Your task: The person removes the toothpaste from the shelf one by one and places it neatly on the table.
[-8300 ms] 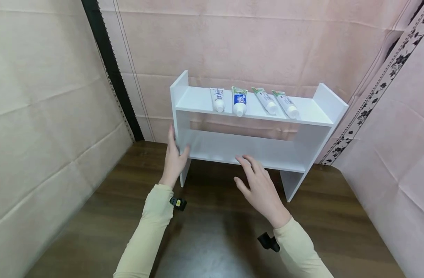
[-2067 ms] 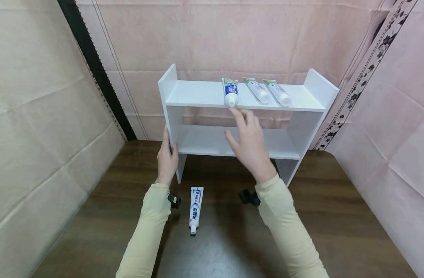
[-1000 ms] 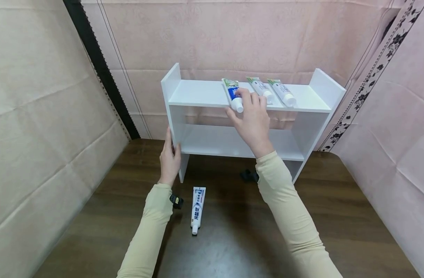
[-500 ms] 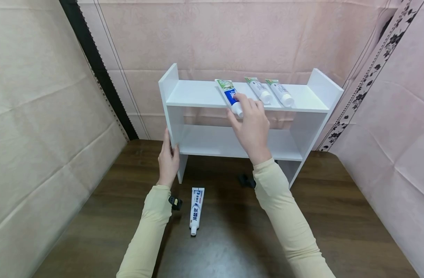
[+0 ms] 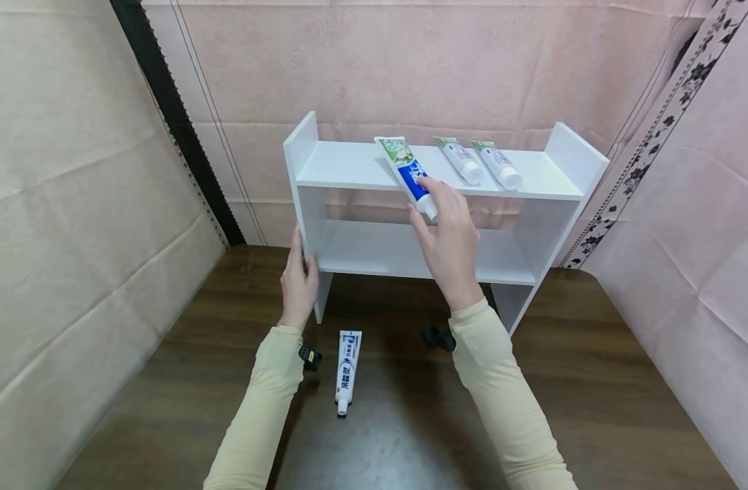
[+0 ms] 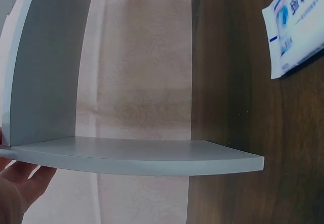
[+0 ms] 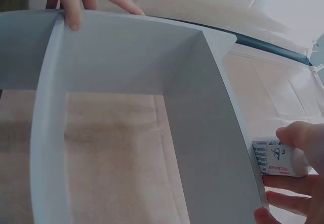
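Note:
My right hand (image 5: 450, 245) pinches the cap end of a blue, green and white toothpaste tube (image 5: 405, 169), thumb below and fingers above. The tube slants over the front edge of the white shelf unit's top board (image 5: 349, 169); whether it still touches the board I cannot tell. In the right wrist view the capped end of this toothpaste tube (image 7: 276, 158) shows between thumb and fingers. My left hand (image 5: 297, 289) grips the shelf unit's left side panel (image 7: 126, 52), thumb over the front edge, fingers along the outer face.
Two white toothpaste tubes (image 5: 461, 162) lie on the top board's right half. Another white-and-blue toothpaste tube (image 5: 348, 371) lies on the brown table (image 5: 410, 422), in front of the shelf unit. Pale cloth walls (image 5: 410, 68) stand behind and at both sides.
One tube has gone from the shelf to the table since the earliest frame. My right hand took hold of the blue-and-green toothpaste tube, tilted it and drew it forward. My left hand stays put.

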A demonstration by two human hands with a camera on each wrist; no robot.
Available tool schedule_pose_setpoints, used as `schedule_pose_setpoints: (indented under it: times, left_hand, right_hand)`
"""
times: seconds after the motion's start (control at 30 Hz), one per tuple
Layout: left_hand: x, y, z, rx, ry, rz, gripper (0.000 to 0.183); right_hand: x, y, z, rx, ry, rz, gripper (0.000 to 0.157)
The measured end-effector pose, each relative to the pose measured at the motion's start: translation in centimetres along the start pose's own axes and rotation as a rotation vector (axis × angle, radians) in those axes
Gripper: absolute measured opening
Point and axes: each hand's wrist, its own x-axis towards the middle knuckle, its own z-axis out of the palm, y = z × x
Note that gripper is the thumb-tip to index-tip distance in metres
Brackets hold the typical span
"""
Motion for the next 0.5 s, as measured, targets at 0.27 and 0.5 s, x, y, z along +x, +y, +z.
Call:
schedule_pose_setpoints:
  times: [0.27, 0.5]
  left_hand:
    - [0.0, 0.2, -0.1, -0.002, -0.009, -0.006, 0.065]
    - [0.0, 0.1, -0.2, 0.011, -0.020, -0.015, 0.065]
  right_hand:
    - [-2.8, 0.0, -0.2, 0.092, 0.086, -0.067, 0.040]
    - [-4.9, -0.1, -1.4, 0.216, 0.162, -0.101, 0.037]
